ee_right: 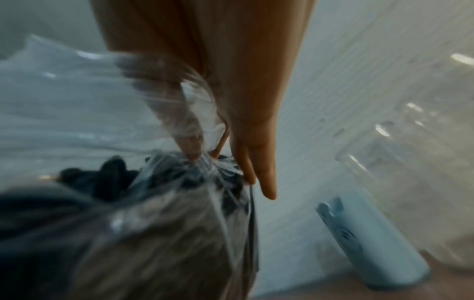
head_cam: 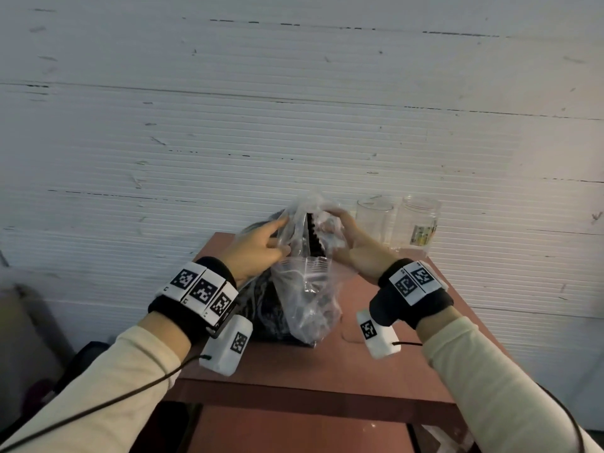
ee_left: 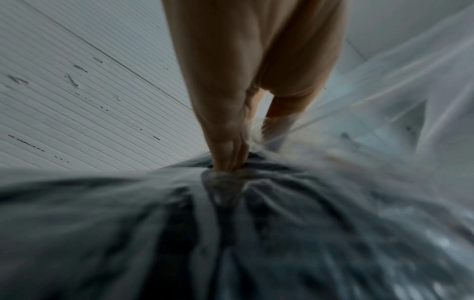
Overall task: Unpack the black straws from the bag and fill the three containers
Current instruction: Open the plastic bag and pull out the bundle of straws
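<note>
Clear bag [head_cam: 305, 282] upright at counter [head_cam: 376, 364] centre, between hands. Left hand [head_cam: 258, 246] pinches bag mouth at 9 o'clock, right hand [head_cam: 351, 246] grips it at 3. Black straws [head_cam: 314, 235] inside, long axis probably vertical, ends toward 12. Clear containers [head_cam: 372, 223] at 2 o'clock, near right hand.

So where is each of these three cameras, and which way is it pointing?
Head: worn on the head, looking forward and down at the table, bag and jars; both forearms and hands show.
Left wrist: looks along the left hand to its fingertips in the bag.
Right wrist: looks along the right hand pinching the bag.
All three share the bag.
</note>
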